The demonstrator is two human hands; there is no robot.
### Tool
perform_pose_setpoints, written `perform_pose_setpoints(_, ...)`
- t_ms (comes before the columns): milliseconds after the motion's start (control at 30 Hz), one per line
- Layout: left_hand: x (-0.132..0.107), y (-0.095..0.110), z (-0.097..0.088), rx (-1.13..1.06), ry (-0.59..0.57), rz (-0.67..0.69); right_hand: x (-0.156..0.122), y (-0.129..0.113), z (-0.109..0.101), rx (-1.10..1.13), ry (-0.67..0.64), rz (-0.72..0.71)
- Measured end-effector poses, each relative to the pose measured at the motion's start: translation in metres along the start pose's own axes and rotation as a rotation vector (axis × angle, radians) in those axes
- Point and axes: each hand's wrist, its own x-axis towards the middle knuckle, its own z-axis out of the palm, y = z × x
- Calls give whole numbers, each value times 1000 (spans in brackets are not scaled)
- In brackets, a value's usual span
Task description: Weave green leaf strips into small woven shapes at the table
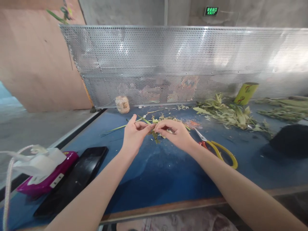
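Note:
My left hand point(132, 134) and my right hand point(176, 134) meet at the fingertips over the middle of the blue table. Both are closed in a pinch. A thin green plant stem point(115, 129) passes at my left hand and sticks out to its left, its far end fraying on the table. What lies right between my right fingertips is too small to make out. Beneath and behind the hands is a loose heap of plant scraps point(157, 140), partly hidden by my fingers. Scissors with yellow handles point(225, 152) lie beside my right forearm, blades toward the hand.
A phone point(79, 179) and a purple power strip point(48, 183) with white plugs occupy the left side. A perforated metal screen point(144, 57) borders the back, near a pale roll of twine point(122, 104). Leafy husks point(228, 114), a yellow-green can point(246, 93) and a dark object point(290, 141) stand right.

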Motion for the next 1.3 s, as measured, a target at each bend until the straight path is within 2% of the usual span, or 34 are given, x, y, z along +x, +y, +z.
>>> perform_pose_setpoints(100,-1,-2,-1,28,-39,14,0,0,-1,-108,-11,-12)
perform_pose_setpoints(200,-2,-1,-2,46,-83,19,1,-1,-1,-118,-5,0)
perform_pose_setpoints(433,-5,6,-1,146,-152,94,3,2,-4,95,71,222)
perform_pose_setpoints(767,-11,11,-1,232,-72,270,5,1,-5,373,121,339)
perform_pose_setpoints(1000,-15,14,-2,314,-82,358,5,3,-7,333,117,371)
perform_pose_setpoints(1300,-18,18,-3,633,-54,552,5,-10,-2,338,141,427)
